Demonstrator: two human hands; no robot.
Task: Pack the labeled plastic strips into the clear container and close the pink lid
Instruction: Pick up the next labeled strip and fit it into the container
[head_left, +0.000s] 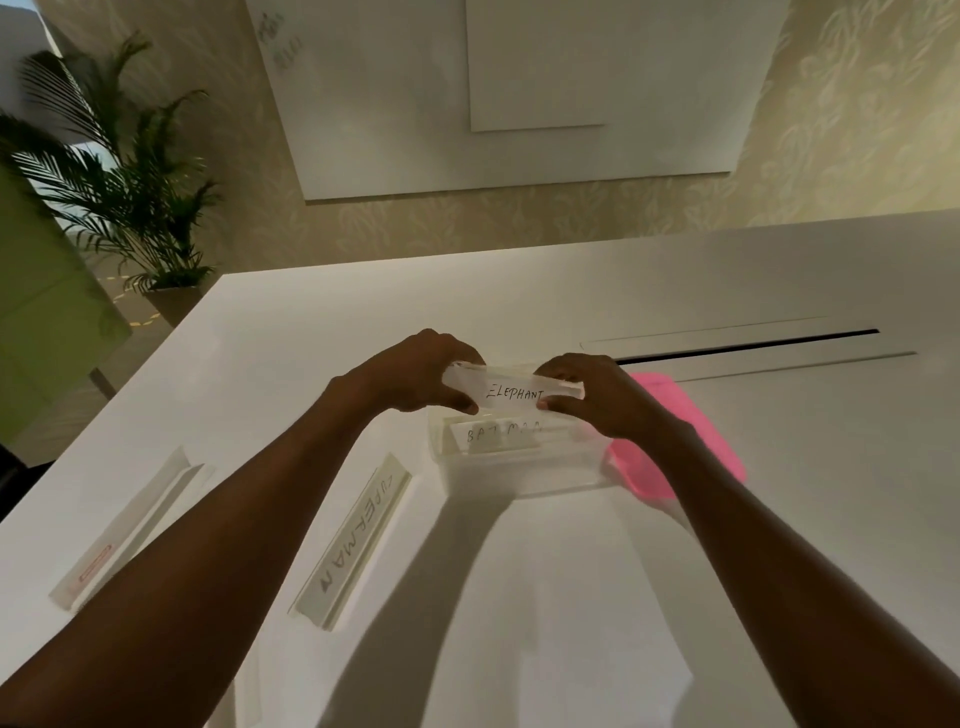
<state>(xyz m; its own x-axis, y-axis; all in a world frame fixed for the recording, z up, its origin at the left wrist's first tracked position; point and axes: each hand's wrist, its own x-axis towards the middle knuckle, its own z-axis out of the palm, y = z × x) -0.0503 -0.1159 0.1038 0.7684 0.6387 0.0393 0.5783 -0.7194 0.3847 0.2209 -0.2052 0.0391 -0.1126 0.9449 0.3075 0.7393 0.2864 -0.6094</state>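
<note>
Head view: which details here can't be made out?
- BATMAN strip in the clear container: its lettering is blurred by the container wall.
- Leftmost strip: the small red label is too small to read.
- Pink lid: partly hidden by the right hand.
- ELEPHANT strip: both ends are covered by the left hand and right hand.

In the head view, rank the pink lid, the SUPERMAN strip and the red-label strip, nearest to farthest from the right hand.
1. pink lid: directly beside the right hand, on its right.
2. SUPERMAN strip: left of the container.
3. red-label strip: far left.
</note>
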